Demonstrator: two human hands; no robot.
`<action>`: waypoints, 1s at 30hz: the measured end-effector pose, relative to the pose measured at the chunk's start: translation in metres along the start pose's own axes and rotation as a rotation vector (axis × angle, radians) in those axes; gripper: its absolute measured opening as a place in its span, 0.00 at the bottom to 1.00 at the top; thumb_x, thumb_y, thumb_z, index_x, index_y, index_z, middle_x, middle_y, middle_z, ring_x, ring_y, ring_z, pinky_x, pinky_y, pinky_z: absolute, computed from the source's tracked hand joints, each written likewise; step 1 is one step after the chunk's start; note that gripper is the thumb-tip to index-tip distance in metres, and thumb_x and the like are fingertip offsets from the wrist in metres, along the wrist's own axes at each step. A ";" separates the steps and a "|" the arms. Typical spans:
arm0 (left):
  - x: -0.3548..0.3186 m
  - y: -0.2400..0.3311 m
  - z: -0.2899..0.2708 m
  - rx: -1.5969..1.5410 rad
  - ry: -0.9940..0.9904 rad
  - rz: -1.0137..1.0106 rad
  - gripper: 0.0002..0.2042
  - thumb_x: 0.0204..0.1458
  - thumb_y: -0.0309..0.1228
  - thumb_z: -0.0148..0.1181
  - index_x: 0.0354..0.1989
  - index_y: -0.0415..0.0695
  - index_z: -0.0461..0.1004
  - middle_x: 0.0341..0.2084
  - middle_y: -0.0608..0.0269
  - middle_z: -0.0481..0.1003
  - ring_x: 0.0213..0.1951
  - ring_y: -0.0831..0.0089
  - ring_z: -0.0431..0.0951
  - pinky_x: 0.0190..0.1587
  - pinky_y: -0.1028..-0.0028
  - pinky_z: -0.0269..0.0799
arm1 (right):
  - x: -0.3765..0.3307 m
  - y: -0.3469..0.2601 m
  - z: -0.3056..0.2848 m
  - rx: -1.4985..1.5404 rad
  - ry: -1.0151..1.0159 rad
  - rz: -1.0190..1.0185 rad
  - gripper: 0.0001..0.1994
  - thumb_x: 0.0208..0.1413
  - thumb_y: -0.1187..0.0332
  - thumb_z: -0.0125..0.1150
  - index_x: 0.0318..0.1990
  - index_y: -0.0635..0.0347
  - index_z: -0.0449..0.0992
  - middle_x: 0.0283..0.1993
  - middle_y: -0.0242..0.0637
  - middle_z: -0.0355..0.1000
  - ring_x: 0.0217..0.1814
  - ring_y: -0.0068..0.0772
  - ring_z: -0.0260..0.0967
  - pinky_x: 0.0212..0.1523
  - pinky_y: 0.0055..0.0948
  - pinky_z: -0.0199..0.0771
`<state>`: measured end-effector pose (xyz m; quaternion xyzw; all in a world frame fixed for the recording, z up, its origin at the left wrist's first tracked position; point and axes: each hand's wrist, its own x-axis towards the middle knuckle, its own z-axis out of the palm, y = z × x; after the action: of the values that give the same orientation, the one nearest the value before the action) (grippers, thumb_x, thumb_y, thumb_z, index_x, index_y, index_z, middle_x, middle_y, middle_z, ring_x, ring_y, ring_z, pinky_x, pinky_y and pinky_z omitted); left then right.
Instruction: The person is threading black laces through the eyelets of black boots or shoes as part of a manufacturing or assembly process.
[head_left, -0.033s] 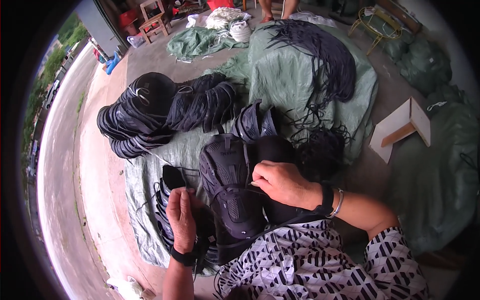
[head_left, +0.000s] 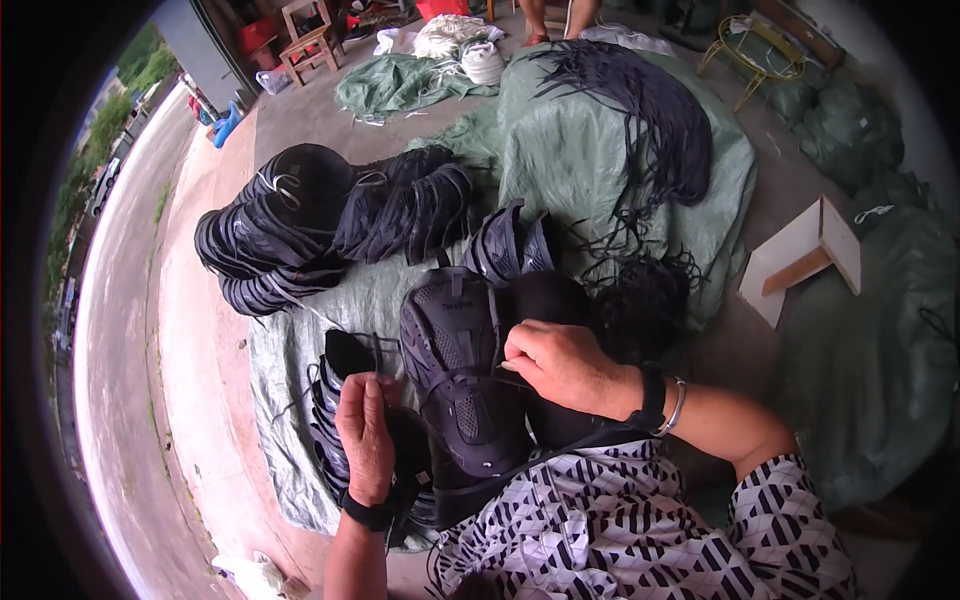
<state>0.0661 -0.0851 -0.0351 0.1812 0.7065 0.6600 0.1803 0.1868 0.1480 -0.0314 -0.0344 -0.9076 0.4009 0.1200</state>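
Observation:
A black shoe upper [head_left: 462, 385] with mesh panels lies across my lap, its toe toward me. A dark shoelace [head_left: 485, 377] runs over it. My right hand [head_left: 565, 365], with a dark band and a bangle at its wrist, is closed at the upper's right edge, thumb and fingertips pinching the lace. To the left of the upper, my left hand [head_left: 364, 425] has its thumb and fingers pressed together around a dark lace end, just above a stack of black shoe uppers [head_left: 328, 425]. The fingertips hide part of the lace.
Piles of black shoe uppers [head_left: 290, 225] lie ahead on a green woven sheet [head_left: 285, 365]. Bunches of dark laces [head_left: 650, 120] drape over a green-covered heap [head_left: 545, 130]. A white board piece [head_left: 800, 250] stands at right near green sacks [head_left: 870, 370]. Another person's legs [head_left: 555, 15] show at the back.

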 end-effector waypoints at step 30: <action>-0.006 -0.007 0.021 0.361 -0.113 0.328 0.09 0.60 0.31 0.50 0.36 0.39 0.72 0.21 0.70 0.68 0.25 0.84 0.64 0.28 0.83 0.60 | 0.033 0.002 -0.019 -0.418 -0.298 -0.564 0.07 0.43 0.70 0.64 0.27 0.57 0.70 0.32 0.33 0.59 0.37 0.31 0.65 0.36 0.31 0.66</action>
<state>0.0817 -0.0706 -0.0435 0.3592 0.7629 0.5324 0.0745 0.1599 0.1688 -0.0143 0.2517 -0.9510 0.1591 0.0829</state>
